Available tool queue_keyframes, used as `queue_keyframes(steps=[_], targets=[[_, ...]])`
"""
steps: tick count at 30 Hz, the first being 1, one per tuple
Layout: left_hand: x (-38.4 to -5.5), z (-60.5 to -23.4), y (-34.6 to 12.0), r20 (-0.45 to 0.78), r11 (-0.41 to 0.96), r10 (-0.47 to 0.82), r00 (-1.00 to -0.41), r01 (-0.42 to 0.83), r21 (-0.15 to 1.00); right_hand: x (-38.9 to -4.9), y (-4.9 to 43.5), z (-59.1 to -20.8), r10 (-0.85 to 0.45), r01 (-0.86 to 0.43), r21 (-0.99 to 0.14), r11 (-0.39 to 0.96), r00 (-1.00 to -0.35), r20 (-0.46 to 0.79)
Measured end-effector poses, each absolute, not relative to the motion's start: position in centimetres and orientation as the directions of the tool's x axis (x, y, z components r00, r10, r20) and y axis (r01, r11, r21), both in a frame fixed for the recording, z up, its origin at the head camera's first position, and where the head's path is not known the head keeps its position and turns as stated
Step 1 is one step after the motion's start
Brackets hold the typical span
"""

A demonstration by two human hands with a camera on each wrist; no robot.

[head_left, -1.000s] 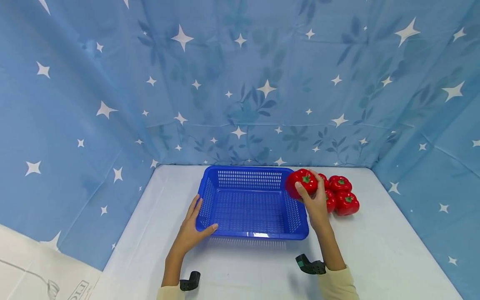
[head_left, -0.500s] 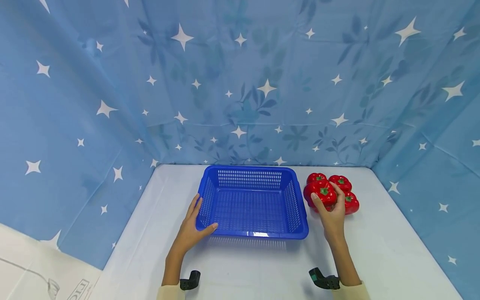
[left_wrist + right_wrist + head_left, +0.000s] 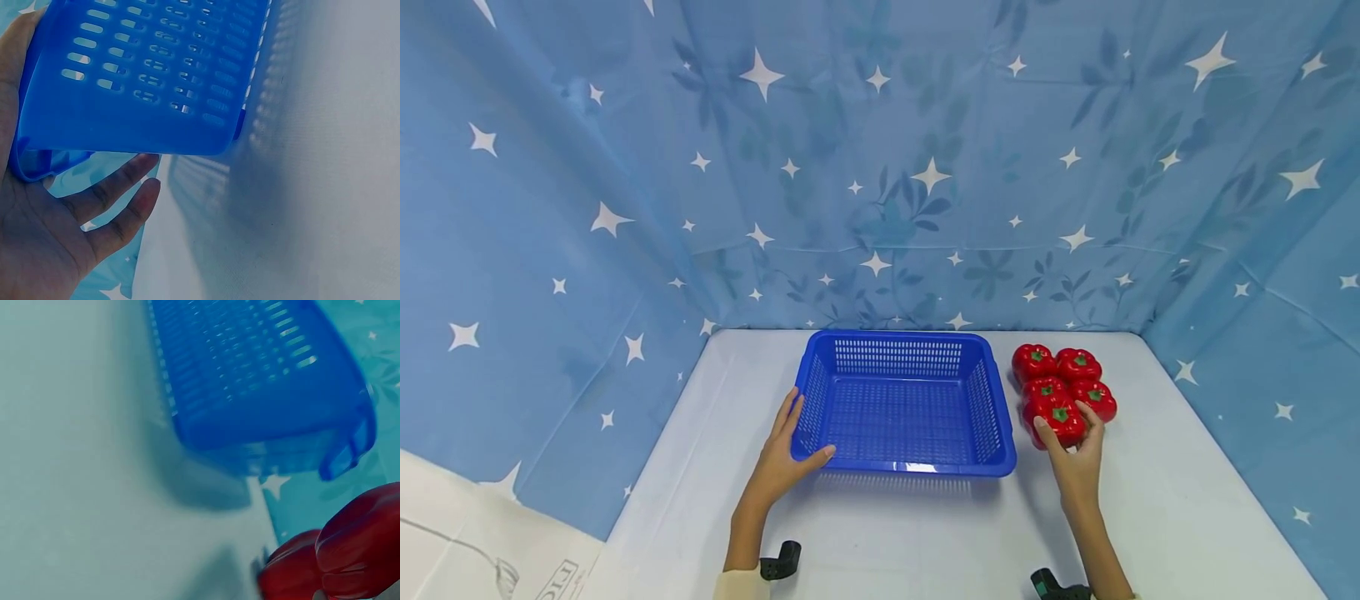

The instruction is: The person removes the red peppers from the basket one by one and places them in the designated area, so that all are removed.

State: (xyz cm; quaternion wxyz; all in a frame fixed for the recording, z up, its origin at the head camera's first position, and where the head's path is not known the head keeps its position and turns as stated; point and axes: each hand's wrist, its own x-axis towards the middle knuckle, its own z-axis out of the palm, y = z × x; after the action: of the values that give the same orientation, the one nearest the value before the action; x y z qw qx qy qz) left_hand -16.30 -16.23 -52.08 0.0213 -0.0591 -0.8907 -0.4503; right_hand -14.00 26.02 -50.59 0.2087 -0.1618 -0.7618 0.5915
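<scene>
A blue plastic basket (image 3: pixel 902 467) with slotted walls sits on the white table, its inside bare. At its front left corner rests my left hand (image 3: pixel 777 467), thumb over the front rim and fingers stretched along the left side; the left wrist view shows this hand (image 3: pixel 56 231) beside the basket's wall (image 3: pixel 125 119). My right hand (image 3: pixel 1078 471) holds a red bell pepper (image 3: pixel 1055 423) between thumb and fingers, right of the basket. Behind and beside it stand several more red bell peppers (image 3: pixel 1078 365). In the right wrist view the held pepper (image 3: pixel 365 550) shows at the lower right.
White table surface (image 3: pixel 895 533) surrounds the basket. A blue star-patterned curtain (image 3: pixel 880 167) stands behind and along both sides. Pale printed material (image 3: pixel 467 533) lies at the lower left. Both wrists wear black straps with small devices (image 3: pixel 781 561).
My right hand has carried the red bell pepper from above the basket's right rim rightward and toward me, to the front of the pepper group. The left hand and basket stay put.
</scene>
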Motion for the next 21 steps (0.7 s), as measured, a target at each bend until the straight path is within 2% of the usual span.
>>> queue_keyframes(steps=[11,21], targets=[[-16.4,-51.9,-16.3,0.113,0.578,0.098,-0.989,0.149,0.802,-13.4,27.3,-53.1,0.548,0.145,-0.978,0.148,-0.836,-0.041],[-16.2,-51.9,-16.3,0.085,0.579,0.090,-0.992,0.121,0.806,-13.2,27.8,-53.9,0.548,0.224,-0.956,0.189,-0.832,-0.087]])
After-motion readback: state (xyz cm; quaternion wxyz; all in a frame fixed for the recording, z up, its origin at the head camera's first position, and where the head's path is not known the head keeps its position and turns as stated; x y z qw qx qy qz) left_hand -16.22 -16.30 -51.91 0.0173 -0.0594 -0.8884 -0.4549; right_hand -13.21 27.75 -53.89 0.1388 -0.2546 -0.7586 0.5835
